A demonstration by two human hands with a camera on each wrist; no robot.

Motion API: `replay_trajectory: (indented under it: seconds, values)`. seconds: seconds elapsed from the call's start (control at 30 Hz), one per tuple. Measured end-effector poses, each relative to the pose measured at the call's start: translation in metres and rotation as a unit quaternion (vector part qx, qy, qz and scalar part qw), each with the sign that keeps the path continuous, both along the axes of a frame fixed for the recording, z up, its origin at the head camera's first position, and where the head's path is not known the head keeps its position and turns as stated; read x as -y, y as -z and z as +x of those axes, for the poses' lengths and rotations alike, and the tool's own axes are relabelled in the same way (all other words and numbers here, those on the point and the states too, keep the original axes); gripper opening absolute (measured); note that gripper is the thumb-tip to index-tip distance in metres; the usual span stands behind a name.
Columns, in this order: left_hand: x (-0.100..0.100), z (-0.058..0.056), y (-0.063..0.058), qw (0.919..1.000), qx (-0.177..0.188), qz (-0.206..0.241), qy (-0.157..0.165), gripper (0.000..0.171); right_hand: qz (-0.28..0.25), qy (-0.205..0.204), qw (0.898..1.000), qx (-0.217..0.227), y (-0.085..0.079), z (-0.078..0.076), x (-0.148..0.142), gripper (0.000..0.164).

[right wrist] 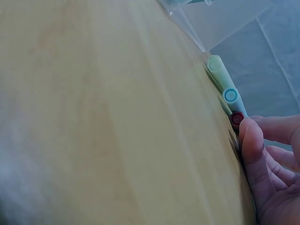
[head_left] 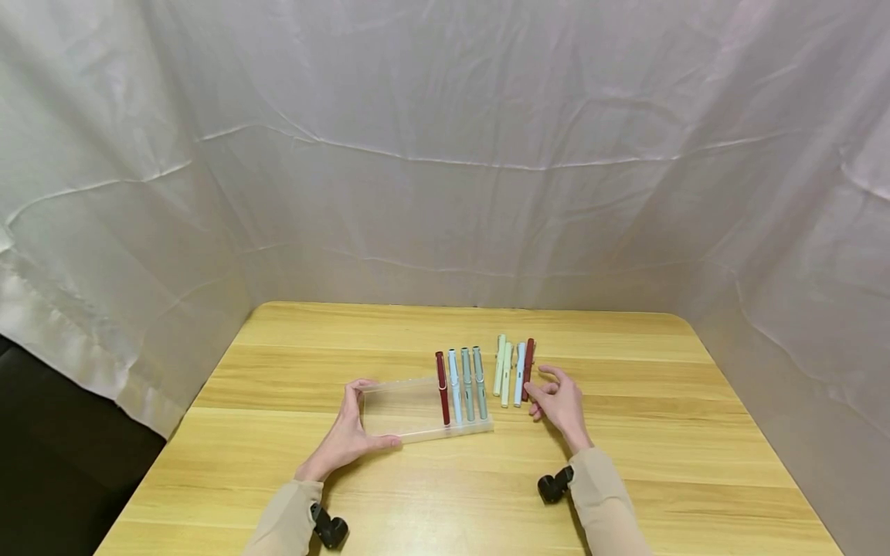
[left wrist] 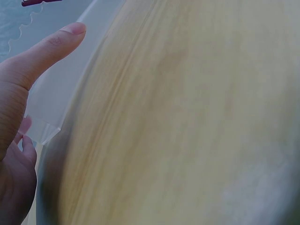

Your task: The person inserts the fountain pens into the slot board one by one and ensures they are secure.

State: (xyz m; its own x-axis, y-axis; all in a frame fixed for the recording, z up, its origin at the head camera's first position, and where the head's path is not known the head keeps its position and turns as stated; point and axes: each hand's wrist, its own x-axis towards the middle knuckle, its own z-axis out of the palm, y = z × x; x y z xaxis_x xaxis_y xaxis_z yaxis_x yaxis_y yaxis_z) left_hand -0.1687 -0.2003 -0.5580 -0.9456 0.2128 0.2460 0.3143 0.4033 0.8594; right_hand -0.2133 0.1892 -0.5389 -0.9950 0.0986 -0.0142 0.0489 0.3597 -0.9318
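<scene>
At right of centre in the head view, a loose dark red pen (head_left: 531, 355) lies on the desk (head_left: 681, 432), last in a short row; the right hand (head_left: 563, 405) has fingertips at its lower end, but whether the fingers clamp it or merely touch cannot be told. Left of centre, the left hand (head_left: 346, 434) has its fingers clamped on the clear tray (head_left: 399, 409), thumb along the near edge. Four pens (head_left: 469, 386) lie side by side across the tray's right part. Risks (judged): gripped near one end, the smooth barrel could pivot or roll away. A sideways nudge could knock the close-lying light blue pen (head_left: 519, 374) into the pale green pens (head_left: 507, 378). Tilting the tray could slide its contents askew.
</scene>
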Motion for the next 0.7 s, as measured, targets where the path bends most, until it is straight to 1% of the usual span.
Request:
replay_trajectory:
  seconds: [0.27, 0.5, 0.6, 0.7]
  values:
    - [0.0, 0.0, 0.001, 1.0, -0.004, 0.003, 0.003, 0.11, 0.006, -0.023, 1.0, 0.016, -0.002, 0.003, -0.003, 0.059]
    - [0.0, 0.0, -0.001, 1.0, -0.008, 0.002, 0.005, 0.11, -0.056, -0.039, 0.997, 0.043, -0.004, 0.013, -0.01, 0.068]
    - [0.0, 0.0, -0.001, 0.9998, -0.018, 0.0, 0.007, 0.11, -0.068, -0.05, 0.995, 0.052, -0.005, 0.019, -0.013, 0.068]
    - [0.0, 0.0, 0.0, 0.9997, -0.022, -0.001, 0.008, 0.109, -0.078, -0.067, 0.992, 0.066, -0.006, 0.023, -0.017, 0.066]
